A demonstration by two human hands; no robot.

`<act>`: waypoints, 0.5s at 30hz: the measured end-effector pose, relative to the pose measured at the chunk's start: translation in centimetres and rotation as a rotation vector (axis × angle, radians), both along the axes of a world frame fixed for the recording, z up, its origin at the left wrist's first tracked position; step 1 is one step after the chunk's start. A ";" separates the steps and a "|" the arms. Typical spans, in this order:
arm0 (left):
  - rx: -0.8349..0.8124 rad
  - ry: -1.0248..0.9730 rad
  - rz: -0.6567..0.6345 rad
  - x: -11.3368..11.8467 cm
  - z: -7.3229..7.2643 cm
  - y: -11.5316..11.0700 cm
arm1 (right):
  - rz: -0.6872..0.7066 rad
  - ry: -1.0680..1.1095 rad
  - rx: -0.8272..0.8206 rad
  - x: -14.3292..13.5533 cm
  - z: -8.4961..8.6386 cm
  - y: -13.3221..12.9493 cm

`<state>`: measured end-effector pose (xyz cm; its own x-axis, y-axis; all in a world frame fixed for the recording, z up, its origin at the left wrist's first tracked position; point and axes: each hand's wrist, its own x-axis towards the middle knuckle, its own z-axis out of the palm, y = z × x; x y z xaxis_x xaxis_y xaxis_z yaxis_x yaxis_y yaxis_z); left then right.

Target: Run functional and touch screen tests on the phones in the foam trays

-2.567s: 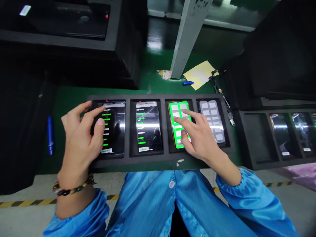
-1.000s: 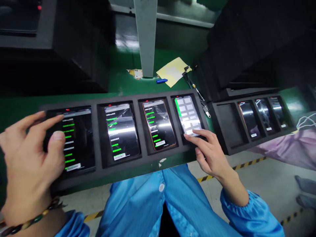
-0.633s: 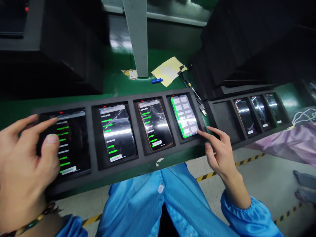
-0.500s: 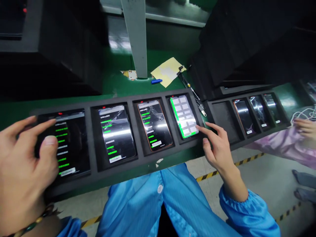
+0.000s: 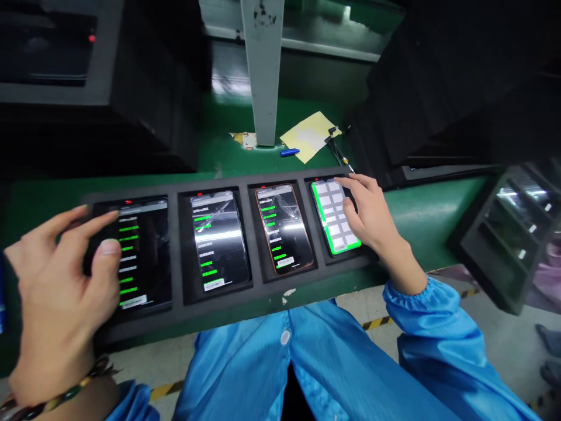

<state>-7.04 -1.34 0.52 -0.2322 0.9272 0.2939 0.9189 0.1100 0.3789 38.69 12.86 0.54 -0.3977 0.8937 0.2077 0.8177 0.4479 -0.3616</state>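
Note:
A black tray (image 5: 176, 257) holds several phones in separate compartments. My left hand (image 5: 65, 275) is over the leftmost phone (image 5: 146, 257), fingers apart, the index fingertip near the top of its screen. Beside it lie a phone (image 5: 219, 240) and an orange-edged phone (image 5: 287, 234), both with green and white text lines on dark screens. My right hand (image 5: 370, 213) has its index fingertip at the upper edge of the rightmost phone (image 5: 335, 216), whose screen shows grey and white blocks with a green strip. That hand holds nothing.
Behind the tray lie a yellow paper (image 5: 309, 137), a blue cap (image 5: 289, 152) and thin cables (image 5: 337, 152). A grey post (image 5: 263, 76) stands on the green bench. Black tray stacks rise left and right. Another phone tray (image 5: 504, 234) is tilted at the far right.
My right hand has moved from the lower right of the rightmost phone up to its top. The green strip reaches further along the screen's bottom. The neighbouring tray has shifted right and tilted.

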 end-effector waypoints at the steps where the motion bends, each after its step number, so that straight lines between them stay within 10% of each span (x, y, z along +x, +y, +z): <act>1: 0.012 -0.025 0.011 0.5 0.4 0.1 | 0.015 0.010 -0.004 -0.3 0.0 0.3; 5: 0.027 -0.056 -0.090 3.1 2.0 1.0 | 0.147 0.016 -0.050 -1.5 0.0 0.8; 15: -0.100 0.111 -0.956 14.7 5.2 7.9 | 0.129 0.043 -0.005 1.2 -0.1 1.8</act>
<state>7.64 6.56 5.74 0.6575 0.7320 0.1782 0.6671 -0.6756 0.3140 39.85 14.69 0.49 -0.5005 0.8365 0.2231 0.7368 0.5469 -0.3976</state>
